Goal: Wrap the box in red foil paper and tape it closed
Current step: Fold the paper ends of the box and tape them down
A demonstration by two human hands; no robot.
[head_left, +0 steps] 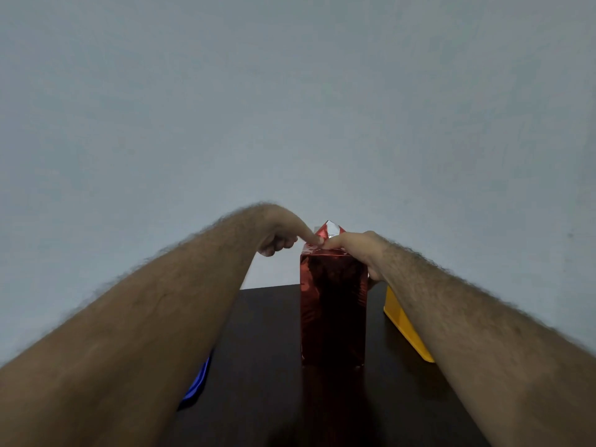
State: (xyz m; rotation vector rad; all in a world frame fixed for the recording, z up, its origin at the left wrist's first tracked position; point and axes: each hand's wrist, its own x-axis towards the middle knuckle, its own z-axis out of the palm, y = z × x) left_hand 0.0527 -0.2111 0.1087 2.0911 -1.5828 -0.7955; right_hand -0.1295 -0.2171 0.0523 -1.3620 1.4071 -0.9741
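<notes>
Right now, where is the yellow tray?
In the head view the yellow tray lies on the dark table, right of the upright red foil-wrapped box, partly hidden under the right forearm.

One red foil-wrapped box (333, 308), two bare hands, one yellow tray (407, 324), one blue object (196, 383), one dark table (264, 350).

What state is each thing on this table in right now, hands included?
Box: upright on the dark table, sides covered in red foil, top flap standing up unfolded.
Left hand: index fingertip presses the box's top edge, other fingers curled.
Right hand: holds the box's upper right side.
</notes>
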